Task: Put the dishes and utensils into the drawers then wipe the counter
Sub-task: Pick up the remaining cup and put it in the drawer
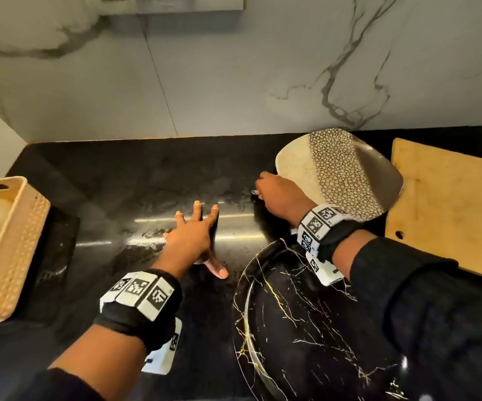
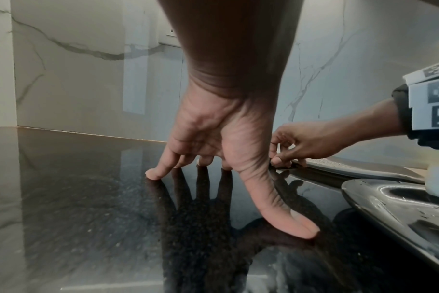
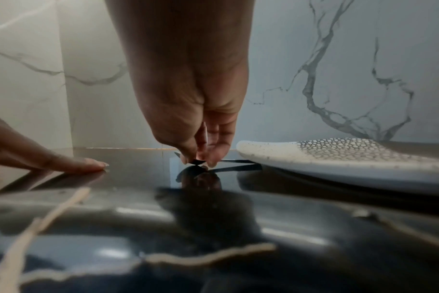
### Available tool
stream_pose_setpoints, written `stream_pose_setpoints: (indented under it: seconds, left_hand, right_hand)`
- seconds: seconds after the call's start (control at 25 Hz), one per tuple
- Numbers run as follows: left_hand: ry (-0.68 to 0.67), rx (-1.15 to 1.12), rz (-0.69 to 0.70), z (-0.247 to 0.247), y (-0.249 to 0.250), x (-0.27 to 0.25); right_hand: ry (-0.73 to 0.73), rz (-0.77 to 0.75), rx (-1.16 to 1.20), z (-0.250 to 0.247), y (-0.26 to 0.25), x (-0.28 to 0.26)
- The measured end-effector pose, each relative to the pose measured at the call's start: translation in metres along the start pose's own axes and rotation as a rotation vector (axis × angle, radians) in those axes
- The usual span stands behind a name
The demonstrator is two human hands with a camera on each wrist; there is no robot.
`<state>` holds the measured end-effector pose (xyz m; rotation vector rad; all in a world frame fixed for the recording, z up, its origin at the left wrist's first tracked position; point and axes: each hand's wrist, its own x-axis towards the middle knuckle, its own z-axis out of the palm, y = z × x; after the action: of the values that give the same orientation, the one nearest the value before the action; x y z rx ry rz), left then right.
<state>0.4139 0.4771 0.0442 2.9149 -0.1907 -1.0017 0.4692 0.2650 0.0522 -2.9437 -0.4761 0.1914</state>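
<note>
- Rt hand [image 1: 280, 195] pinches thin dark utensil [image 3: 234, 163] poking from under speckled plate [image 1: 341, 172].
- Lt hand [image 1: 193, 235] spread wide, fingertips [image 2: 153, 174] pressing my counter [image 1: 135, 180].
- Black marbled plate [image 1: 306, 328] near me.

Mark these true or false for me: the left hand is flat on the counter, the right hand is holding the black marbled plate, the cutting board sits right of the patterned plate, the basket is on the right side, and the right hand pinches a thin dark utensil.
1. The left hand is spread on the counter, fingertips touching. True.
2. The right hand holds the black marbled plate. False: nothing grips that plate.
3. The wooden cutting board lies right of the patterned plate. True.
4. The basket is on the right. False: far left.
5. The right hand pinches a thin dark utensil. True.
</note>
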Motion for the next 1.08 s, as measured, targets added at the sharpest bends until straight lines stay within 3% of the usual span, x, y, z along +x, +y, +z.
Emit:
stream_pose_setpoints:
  seconds: [0.16,0.36,0.44,0.52,0.6,0.64,0.84,0.92,1.08]
  left_hand:
    - [0.013,0.011,0.013,0.001,0.0,0.001]
    - [0.006,0.007,-0.006,-0.005,0.0,-0.013]
    - [0.127,0.021,0.0,-0.012,0.013,-0.027]
    - [0.331,-0.004,0.113,-0.019,0.041,-0.051]
    - [0.495,-0.229,0.318,-0.015,0.08,-0.088]
    - [0.506,-0.373,0.426,-0.009,0.105,-0.113]
    - [0.273,-0.648,1.02,0.072,0.23,-0.242]
    - [0.131,-0.711,1.121,0.108,0.268,-0.286]
    - [-0.068,-0.735,1.163,0.172,0.324,-0.352]
  right_hand:
    - [0.143,-0.013,0.069,-0.014,-0.006,-0.009]
    - [0.467,0.033,0.651,-0.059,-0.027,-0.07]
    - [0.557,0.087,0.848,-0.069,-0.026,-0.122]
    - [0.637,0.167,1.004,-0.066,-0.023,-0.182]
    - [0.701,0.247,1.099,-0.056,-0.024,-0.248]
    - [0.729,0.292,1.119,-0.051,-0.025,-0.28]
    - [1.047,0.499,1.038,-0.031,-0.047,-0.448]
    - [1.133,0.585,0.991,-0.024,-0.058,-0.516]
    - [1.185,0.72,0.866,-0.007,-0.066,-0.626]
